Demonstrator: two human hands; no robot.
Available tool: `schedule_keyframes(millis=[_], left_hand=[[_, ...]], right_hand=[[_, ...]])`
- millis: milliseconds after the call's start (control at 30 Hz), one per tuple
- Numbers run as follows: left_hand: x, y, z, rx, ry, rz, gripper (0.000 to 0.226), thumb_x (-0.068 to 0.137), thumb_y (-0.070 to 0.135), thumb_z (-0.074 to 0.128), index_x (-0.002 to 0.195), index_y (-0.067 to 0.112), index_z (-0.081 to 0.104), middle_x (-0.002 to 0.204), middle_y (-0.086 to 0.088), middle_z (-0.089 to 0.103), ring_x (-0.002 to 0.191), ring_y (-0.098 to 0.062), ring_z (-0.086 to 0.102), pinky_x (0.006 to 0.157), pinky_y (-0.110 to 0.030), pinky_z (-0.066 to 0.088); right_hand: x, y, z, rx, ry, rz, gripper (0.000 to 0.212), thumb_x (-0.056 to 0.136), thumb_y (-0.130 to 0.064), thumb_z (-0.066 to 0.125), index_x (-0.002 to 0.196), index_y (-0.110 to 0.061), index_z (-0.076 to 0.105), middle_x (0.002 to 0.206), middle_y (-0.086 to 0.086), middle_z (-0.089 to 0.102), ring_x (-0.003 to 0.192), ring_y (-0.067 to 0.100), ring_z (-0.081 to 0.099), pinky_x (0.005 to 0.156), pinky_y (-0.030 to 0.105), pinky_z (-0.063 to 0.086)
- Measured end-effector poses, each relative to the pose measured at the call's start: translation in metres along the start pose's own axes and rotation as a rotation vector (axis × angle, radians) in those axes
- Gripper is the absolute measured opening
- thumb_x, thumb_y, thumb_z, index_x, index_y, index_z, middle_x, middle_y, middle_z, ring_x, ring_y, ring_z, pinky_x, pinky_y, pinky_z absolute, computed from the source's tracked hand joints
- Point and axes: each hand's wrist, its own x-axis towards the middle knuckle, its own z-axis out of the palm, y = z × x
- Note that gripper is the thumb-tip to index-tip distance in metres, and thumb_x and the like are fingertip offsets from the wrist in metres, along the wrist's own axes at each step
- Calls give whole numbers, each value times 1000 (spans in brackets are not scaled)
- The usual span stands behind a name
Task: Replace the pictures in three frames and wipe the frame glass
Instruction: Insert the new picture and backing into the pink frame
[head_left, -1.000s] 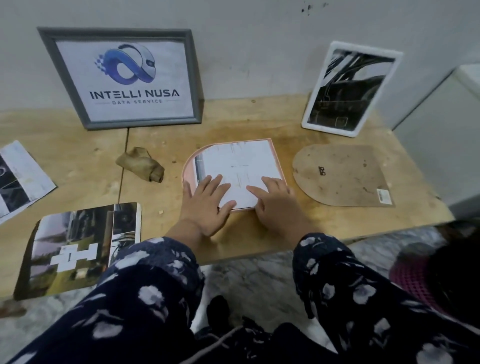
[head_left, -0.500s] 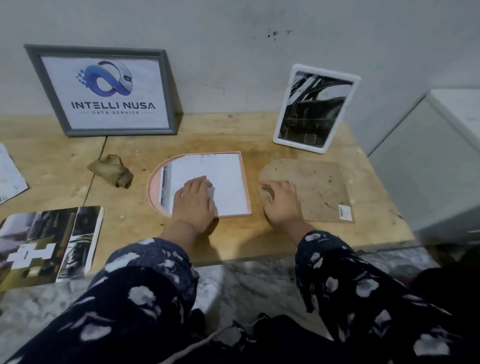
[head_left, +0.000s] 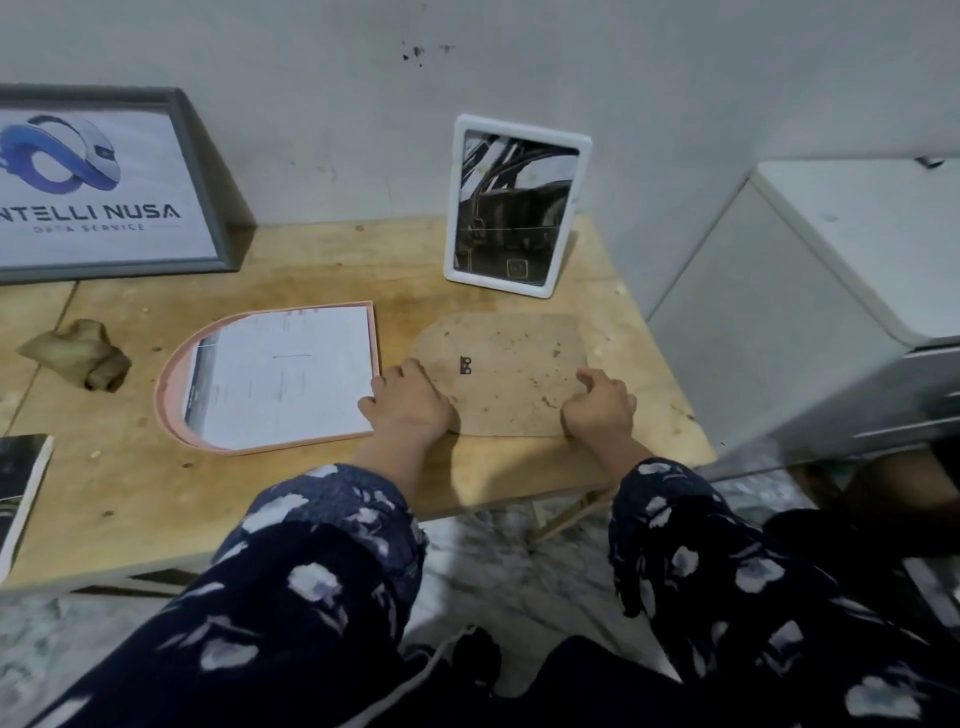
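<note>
From the head view, both forearms in dark flowered sleeves reach forward over the near edge of the wooden table (head_left: 483, 483) and end at the brown arched backing board (head_left: 511, 366), which lies flat between the pink arched frame (head_left: 171, 374) and the table's right end. The left hand (head_left: 408, 402) sits palm down at the board's near left corner, its fingers bent and close together over the edge of the board, the thumb side lying against the right rim of the pink frame; whether the fingertips are under the board cannot be told. The right hand (head_left: 600, 405) is at the board's near right corner, knuckles up, fingers curled tightly onto the edge so that it grips the board there. The pink frame lies face down just left of the board with a white sheet (head_left: 283, 374) resting inside it, blank side up. Behind the board a small white frame (head_left: 519, 208) stands upright against the wall, holding a dark picture. A larger grey frame (head_left: 202, 176) with a blue logo print leans on the wall at the far left. A crumpled tan cloth (head_left: 78, 353) lies left of the pink frame, well apart from both hands, and a dark photo print (head_left: 21, 483) shows at the left edge.
</note>
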Motion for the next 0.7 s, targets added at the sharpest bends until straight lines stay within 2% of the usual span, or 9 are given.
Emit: schedule_keyframes(millis=[200,333,400,533,700], left_hand=[[5,6,0,-233,37,-122,73,77,39,75,136,19,38,135,-10,46,127,-32,42,103,-44,28],[7,-1,-10,-295,120,-142,83,75,30,80,142,17,32,139,-12,39,129,-34,39,104,-44,33],[11,-8,-19,-327,139,-147,85,75,27,81,142,14,31,139,-14,37,128,-35,38,102,-44,38],[16,-47,-46,-394,199,-141,68,77,24,76,135,17,42,134,-14,36,126,-36,38,101,-44,39],[20,-113,-83,-464,284,-172,73,73,21,78,138,20,45,137,-15,39,128,-36,38,106,-45,37]], right_hand=[[13,3,-1,211,-4,120,54,84,-9,48,137,-18,42,135,10,50,125,33,43,107,40,37],[13,-7,0,361,-18,166,58,89,-5,47,144,-14,34,141,10,46,127,32,45,107,43,39],[11,-17,-1,420,-20,147,54,91,-3,45,144,-12,37,142,9,47,126,30,47,106,42,41],[-2,-54,12,599,-93,80,47,91,0,48,135,-14,49,124,7,61,108,26,61,94,43,52],[-21,-109,47,727,-235,65,47,87,-12,63,131,-22,51,110,4,66,93,21,68,82,42,58]])
